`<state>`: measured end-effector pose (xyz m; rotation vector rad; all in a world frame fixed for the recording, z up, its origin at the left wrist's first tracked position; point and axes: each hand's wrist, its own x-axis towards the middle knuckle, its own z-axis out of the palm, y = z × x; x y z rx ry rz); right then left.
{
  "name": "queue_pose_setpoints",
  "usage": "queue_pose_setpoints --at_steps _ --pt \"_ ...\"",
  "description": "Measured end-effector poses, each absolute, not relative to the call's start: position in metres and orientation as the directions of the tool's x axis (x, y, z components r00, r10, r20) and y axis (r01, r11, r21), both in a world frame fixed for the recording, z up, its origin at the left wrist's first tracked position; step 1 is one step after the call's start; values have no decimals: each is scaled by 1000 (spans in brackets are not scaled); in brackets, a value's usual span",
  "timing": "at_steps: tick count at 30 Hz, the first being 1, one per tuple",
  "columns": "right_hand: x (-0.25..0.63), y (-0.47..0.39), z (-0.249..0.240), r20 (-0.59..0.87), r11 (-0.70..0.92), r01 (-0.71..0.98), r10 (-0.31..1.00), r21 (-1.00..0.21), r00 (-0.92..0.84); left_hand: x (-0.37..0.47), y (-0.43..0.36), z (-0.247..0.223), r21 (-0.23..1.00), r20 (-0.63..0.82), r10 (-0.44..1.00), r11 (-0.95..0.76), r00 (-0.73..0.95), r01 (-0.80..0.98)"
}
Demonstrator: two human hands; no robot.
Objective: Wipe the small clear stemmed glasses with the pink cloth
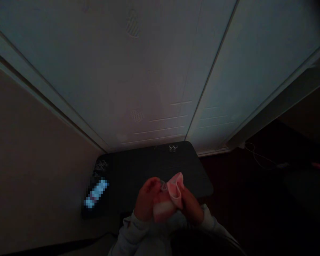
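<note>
Although the light is low, a pink cloth item [164, 209] with a white band can be made out between the two hands, in front of the near edge of a dark counter [144, 165]. Its long axis runs obliquely, from a lower end towards the wearer's body up and rightward to a flared, open end. That end tips up, its pointed corner directed towards the pale panel [160, 71] behind the counter; the rim is folded, with a gap showing along it.

The left hand [146, 200] is closed, fingers bent inward, on the left side of the cloth. A small clear piece [163, 186] sits at its fingertips, beside the flared rim; whether it is pinched or merely touched cannot be told. The right hand [190, 205] is closed on the right side of the cloth near the rim, its fingers mostly hidden.

On the counter, small clear items [173, 148] lie near the far edge, with a clear cluster [101, 165] at the left corner. Just below that cluster lies a bright, pixelated object [96, 193], slanted, contents unreadable.
</note>
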<state>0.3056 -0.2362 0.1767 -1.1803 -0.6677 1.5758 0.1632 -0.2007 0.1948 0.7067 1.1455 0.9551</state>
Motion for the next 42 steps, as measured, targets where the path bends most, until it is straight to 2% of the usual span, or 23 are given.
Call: queue_pose_setpoints --at_steps 5,9,14,19,24,28,35,42 --pt "305 -240 176 -337 -353 -401 935 -845 -114 159 -201 198 960 -278 945 278 174 25" --pt "297 -242 172 -353 -414 -463 910 -784 -217 160 -204 193 974 -210 941 178 264 140" --pt "291 -243 170 -328 -402 -511 916 -760 -232 159 -208 191 969 -230 943 200 240 143" --pt "293 -241 166 -346 -354 -468 932 -810 -106 156 -211 194 956 -291 941 278 171 94" --pt "292 -239 162 -350 -347 -488 933 -801 -89 157 -211 198 963 -224 959 190 176 193" --pt "291 -239 161 -358 -366 -475 927 -800 -112 157 -211 198 944 -247 956 200 159 263" --pt "290 -240 154 -266 -318 -423 947 -849 -178 157 -208 194 962 -148 972 99 183 255" --pt "289 -238 156 -275 -313 -336 949 -889 -155 158 -207 194 964 -186 964 143 188 224"
